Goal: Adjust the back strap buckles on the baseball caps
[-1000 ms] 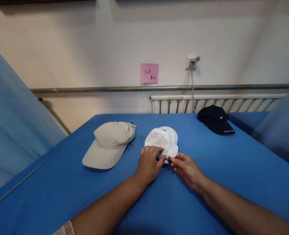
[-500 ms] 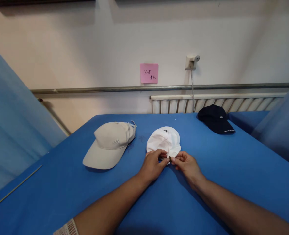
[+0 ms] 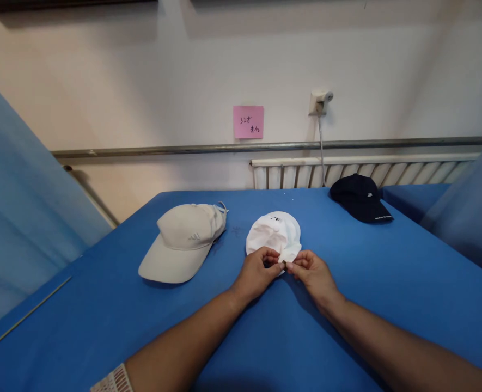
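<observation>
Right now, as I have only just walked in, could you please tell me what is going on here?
A person is handling a white cap on a blue surface. The left hand grips its near edge, and the right hand pinches a small dark piece there, the fingertips of both hands close together. A beige cap lies to the left and a dark cap at the far right, both untouched.
</observation>
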